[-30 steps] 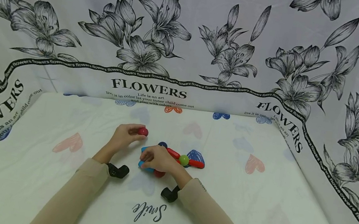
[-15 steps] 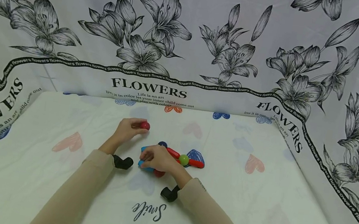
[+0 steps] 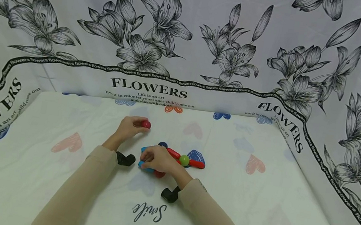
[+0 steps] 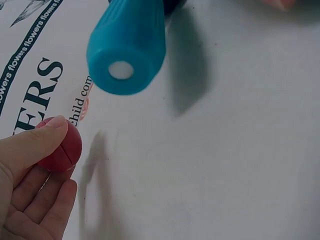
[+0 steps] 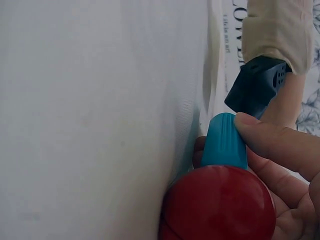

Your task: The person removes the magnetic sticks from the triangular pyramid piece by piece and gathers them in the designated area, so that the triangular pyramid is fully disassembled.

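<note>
My left hand (image 3: 129, 127) pinches a red ball (image 3: 146, 124) between thumb and fingers, beyond a joined toy of coloured rods and balls. In the left wrist view that ball (image 4: 64, 150) shows a seam line. My right hand (image 3: 158, 158) pinches a light-blue ridged rod (image 5: 225, 142), whose near end meets a larger-looking red ball (image 5: 220, 205). Another blue rod (image 4: 127, 47), with a white round end, appears in the left wrist view, apart from the left hand. A dark blue ball (image 3: 163, 144), red rods (image 3: 196, 164) and a green ball (image 3: 184, 160) extend rightward; the right hand hides part of the toy.
A white tablecloth (image 3: 222, 204) printed with hearts covers the table. Flowered fabric (image 3: 174, 61) rises at the back and sides. Black wrist-camera mounts (image 3: 125, 159) sit at both wrists, close to the toy.
My left hand has moved away from the body with the red ball, farther from the joined toy. The right hand and the toy have stayed in place.
</note>
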Tool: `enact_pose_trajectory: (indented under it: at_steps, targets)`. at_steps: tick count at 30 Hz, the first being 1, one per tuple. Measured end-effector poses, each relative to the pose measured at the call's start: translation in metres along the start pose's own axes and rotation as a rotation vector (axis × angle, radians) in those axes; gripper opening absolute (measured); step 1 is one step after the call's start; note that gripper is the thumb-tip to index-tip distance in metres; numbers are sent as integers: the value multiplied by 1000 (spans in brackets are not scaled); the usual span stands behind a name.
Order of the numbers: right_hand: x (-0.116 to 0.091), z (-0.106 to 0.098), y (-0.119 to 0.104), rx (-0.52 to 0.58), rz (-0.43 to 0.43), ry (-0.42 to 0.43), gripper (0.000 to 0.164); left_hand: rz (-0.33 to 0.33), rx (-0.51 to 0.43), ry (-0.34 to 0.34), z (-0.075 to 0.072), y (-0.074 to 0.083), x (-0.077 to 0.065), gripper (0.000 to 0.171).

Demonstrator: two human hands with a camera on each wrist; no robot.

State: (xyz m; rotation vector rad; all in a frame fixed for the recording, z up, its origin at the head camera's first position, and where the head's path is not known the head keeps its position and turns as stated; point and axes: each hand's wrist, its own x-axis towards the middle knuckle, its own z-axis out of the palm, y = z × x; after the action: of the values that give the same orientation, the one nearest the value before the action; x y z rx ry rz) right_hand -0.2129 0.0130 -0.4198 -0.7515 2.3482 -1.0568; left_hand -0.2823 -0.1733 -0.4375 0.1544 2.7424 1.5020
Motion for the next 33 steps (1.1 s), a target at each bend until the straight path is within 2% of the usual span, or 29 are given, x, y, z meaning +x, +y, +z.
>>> enact_pose_trajectory:
  at_steps: [9, 25, 33]
  targets:
    - [1, 0, 1, -1, -1, 6, 14, -21, 41, -2, 2, -5, 5, 47]
    - [0, 1, -1, -2, -7, -6, 13, -35, 0, -4, 1, -11, 4, 50]
    - [-2, 0, -2, -5, -21, -15, 14, -52, -14, -5, -4, -14, -2, 52]
